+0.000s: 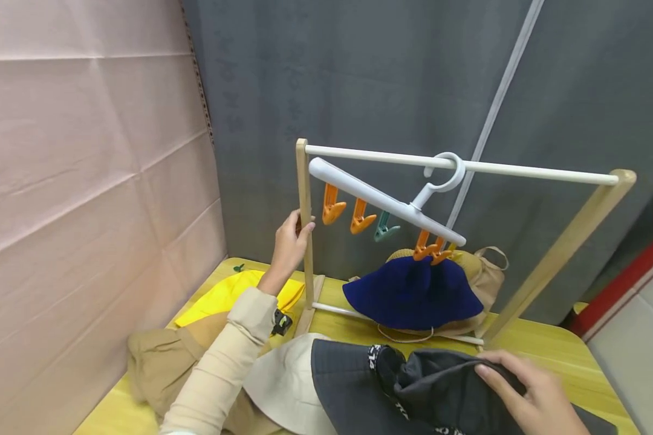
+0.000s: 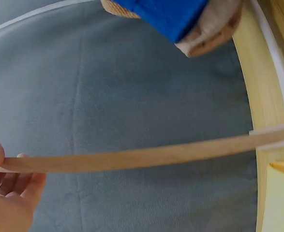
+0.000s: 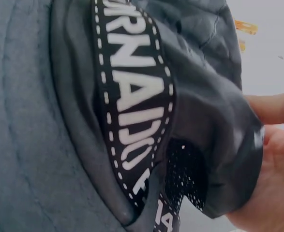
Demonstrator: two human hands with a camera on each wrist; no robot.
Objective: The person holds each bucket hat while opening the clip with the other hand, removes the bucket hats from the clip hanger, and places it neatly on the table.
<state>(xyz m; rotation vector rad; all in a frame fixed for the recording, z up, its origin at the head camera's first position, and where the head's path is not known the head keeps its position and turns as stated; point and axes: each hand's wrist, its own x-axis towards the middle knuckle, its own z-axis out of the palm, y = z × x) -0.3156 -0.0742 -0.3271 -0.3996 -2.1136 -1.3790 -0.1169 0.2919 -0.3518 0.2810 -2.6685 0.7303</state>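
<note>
My left hand [image 1: 292,244] grips the left wooden post [image 1: 306,254] of a small rack, thumb on one side and fingers round the other. In the left wrist view, that hand [image 2: 8,198] holds the post near one end. With thumb and fingers my right hand [image 1: 528,393] pinches the crown of a dark grey bucket hat [image 1: 348,374]. White lettering runs along the hat's black band [image 3: 132,92] in the right wrist view. A white hanger [image 1: 381,199] hooks over the rack's top bar [image 1: 539,172], tilted down to the right. Orange clips at its low end hold a navy blue hat [image 1: 408,293].
Behind the navy hat lie tan hats [image 1: 481,275] with a cord. Left of the rack are a yellow hat [image 1: 223,296] and a brown hat [image 1: 163,356]. A cream hat [image 1: 283,374] lies beside the grey one. A grey curtain [image 1: 326,72] stands behind the yellow table [image 1: 544,344].
</note>
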